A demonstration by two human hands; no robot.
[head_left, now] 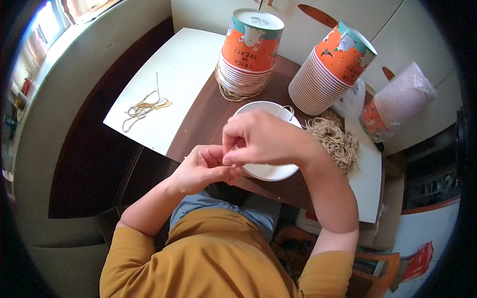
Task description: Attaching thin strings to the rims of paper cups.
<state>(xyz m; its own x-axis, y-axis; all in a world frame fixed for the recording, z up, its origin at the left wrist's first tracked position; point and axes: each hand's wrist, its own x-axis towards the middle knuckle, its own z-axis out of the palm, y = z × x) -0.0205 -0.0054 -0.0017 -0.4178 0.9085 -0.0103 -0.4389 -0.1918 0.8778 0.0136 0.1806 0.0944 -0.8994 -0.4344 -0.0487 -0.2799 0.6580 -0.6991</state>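
A paper bucket (pixel 272 173) with a white inside stands in front of me, its mouth facing up toward me. At its far rim a short piece of cord (pixel 289 110) pokes through. My left hand (pixel 211 166) is closed in a pinch at the bucket's near left side. Over the bucket's mouth reaches my right hand (pixel 263 138), its thumb and fingertips pinched together against the left fingertips. What the fingertips hold is hidden between them. My right hand and wrist cover much of the bucket.
Behind the bucket stands an upside-down bucket stack (pixel 251 54) with cords around its base. Another stack (pixel 330 69) leans to its right, and a plastic-wrapped stack (pixel 400 102) lies farther right. A heap of beige cord (pixel 335 144) sits beside my right forearm; loose cords (pixel 145 110) lie left.
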